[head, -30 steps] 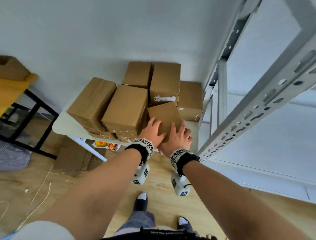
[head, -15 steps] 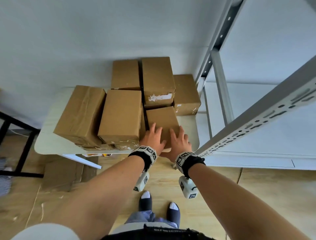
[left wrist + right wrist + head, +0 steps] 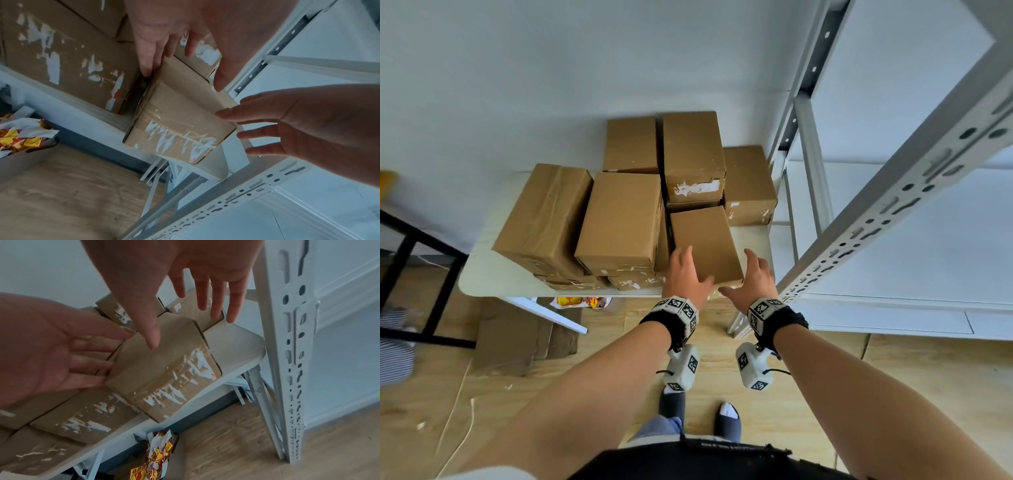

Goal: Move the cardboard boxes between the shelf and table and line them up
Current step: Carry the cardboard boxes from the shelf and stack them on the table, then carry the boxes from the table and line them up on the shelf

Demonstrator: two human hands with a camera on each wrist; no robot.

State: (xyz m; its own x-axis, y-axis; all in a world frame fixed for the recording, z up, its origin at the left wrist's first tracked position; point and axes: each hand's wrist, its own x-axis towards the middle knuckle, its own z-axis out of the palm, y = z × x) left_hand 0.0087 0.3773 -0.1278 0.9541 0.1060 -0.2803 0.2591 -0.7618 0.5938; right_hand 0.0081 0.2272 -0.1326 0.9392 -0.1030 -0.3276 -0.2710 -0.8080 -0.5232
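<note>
brown boxes (image 3: 619,219), white table (image 3: 493,281)

Small brown cardboard box (image 3: 180,128) overhanging white table edge (image 3: 207,167) — left hand (image 3: 185,32) spread above, right hand (image 3: 308,126) open beside, fingers straight.

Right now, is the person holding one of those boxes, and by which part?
Nothing is held. Both the left hand and right hand are open, fingers spread beside the near box on the table.
</note>
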